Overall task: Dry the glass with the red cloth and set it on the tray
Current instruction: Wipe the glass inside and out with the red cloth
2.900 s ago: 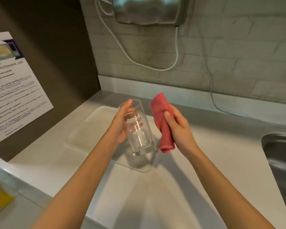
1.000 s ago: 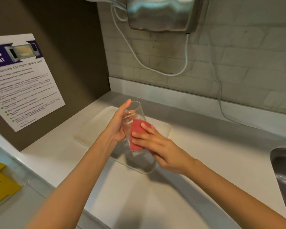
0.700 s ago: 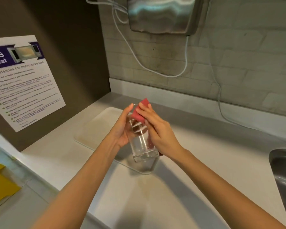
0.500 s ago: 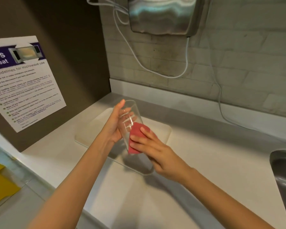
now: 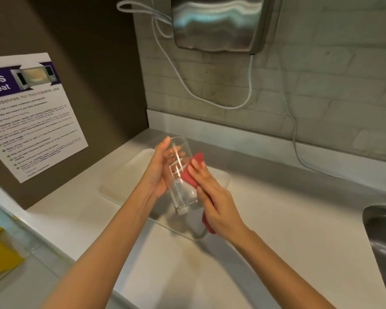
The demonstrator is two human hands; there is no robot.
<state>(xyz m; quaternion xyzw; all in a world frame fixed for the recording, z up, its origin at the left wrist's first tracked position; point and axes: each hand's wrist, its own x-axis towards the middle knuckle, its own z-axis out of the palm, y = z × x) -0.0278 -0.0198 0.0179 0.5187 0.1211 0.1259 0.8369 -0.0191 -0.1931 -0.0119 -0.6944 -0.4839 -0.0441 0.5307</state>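
A tall clear glass (image 5: 183, 186) is held tilted above the counter, its rim pointing away from me. My left hand (image 5: 159, 172) grips the glass from its left side, fingers showing through the wall. My right hand (image 5: 212, 197) presses the red cloth (image 5: 193, 172) flat against the glass's right side; a tail of the cloth hangs below my palm. Beneath both hands lies the pale rectangular tray (image 5: 125, 179) on the white counter, partly hidden by my arms.
A steel sink (image 5: 383, 246) sits at the right edge of the counter. A metal hand dryer (image 5: 218, 23) hangs on the brick wall with white cables looping below it. A microwave notice (image 5: 27, 117) covers the dark left wall. A yellow sheet (image 5: 0, 259) lies lower left.
Earlier my right hand held the cloth apart from the glass; it came onto the glass and has been rubbing up and down its side. The glass stays in my left hand above the tray.
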